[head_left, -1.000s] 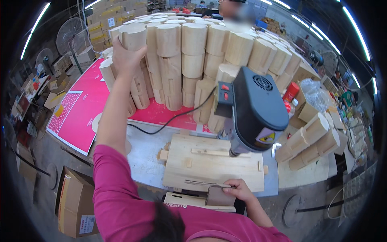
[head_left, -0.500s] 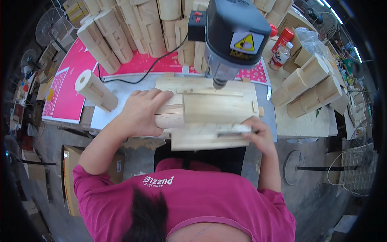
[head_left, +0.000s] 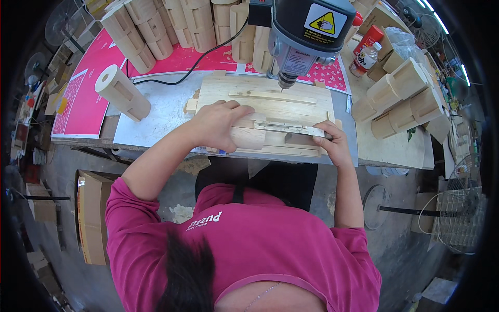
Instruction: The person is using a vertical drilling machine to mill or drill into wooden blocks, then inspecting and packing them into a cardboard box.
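Observation:
My left hand (head_left: 221, 124) grips the left end of a pale wooden piece (head_left: 248, 138) with a rounded side, low over the wooden drilling board (head_left: 218, 89). My right hand (head_left: 335, 143) is closed round the dark end of a narrow, flat metal tool (head_left: 288, 128). The tool reaches leftward to the wooden piece; I cannot tell its exact kind or whether they touch. Beyond my hands, the chuck (head_left: 287, 79) of a dark drill press (head_left: 306, 39) points down at the board. A raised wooden strip (head_left: 273, 98) runs across the board.
Wooden cylinders (head_left: 195, 23) are stacked at the back. A lone holed cylinder (head_left: 122, 93) stands left, and two notched columns (head_left: 405, 99) lean at right. A black cable (head_left: 192, 70) crosses the table. A bottle (head_left: 365, 60) and red can (head_left: 369, 39) stand back right.
My left hand has moved right with the wooden piece. The metal tool in my right hand has come up from the near side, close to the piece. My view has shifted slightly.

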`<state>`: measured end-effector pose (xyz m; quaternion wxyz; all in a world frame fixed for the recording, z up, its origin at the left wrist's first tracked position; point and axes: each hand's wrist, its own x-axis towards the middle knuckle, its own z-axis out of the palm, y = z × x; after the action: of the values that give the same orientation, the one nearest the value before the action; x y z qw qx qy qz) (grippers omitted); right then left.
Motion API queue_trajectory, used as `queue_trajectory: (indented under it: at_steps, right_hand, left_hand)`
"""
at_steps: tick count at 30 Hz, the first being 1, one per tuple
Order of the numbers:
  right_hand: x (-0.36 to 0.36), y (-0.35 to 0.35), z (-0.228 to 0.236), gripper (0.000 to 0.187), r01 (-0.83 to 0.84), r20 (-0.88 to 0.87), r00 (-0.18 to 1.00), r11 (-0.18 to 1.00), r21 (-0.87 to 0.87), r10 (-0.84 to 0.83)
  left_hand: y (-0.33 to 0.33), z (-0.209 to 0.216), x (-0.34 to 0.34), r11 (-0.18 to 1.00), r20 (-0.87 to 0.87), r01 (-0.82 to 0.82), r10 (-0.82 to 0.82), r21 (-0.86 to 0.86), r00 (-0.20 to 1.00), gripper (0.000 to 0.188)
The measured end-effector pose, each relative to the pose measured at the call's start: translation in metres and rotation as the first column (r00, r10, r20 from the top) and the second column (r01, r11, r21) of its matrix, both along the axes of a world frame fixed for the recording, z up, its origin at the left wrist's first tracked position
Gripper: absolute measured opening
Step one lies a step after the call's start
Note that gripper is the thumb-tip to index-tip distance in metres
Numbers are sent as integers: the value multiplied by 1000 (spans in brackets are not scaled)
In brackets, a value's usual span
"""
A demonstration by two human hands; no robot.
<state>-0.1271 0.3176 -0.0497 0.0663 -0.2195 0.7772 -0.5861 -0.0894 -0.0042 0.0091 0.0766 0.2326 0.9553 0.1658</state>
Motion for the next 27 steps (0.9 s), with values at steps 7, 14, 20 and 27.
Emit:
queue_trajectory:
  at_steps: [7, 14, 20, 27]
  right_hand:
    - [2, -8, -19, 33, 204, -222, 957, 978, 51, -188]
    - [15, 1, -53, 35, 358, -164, 924, 932, 54, -345]
    - [-8, -2, -42, 31, 393, -97, 917, 918, 57, -386]
    - [-57, 3, -32, 26, 445, -111, 895, 863, 240, -431]
  left_hand:
    - [14, -44, 11, 685, -153, -91, 287, 723, 946, 85]
    - [28, -107, 39, 691, -264, -263, 557, 673, 787, 67]
    - [40, -105, 26, 836, -375, -247, 458, 490, 806, 65]
    - [42, -107, -18, 839, -365, -283, 472, 465, 802, 64]
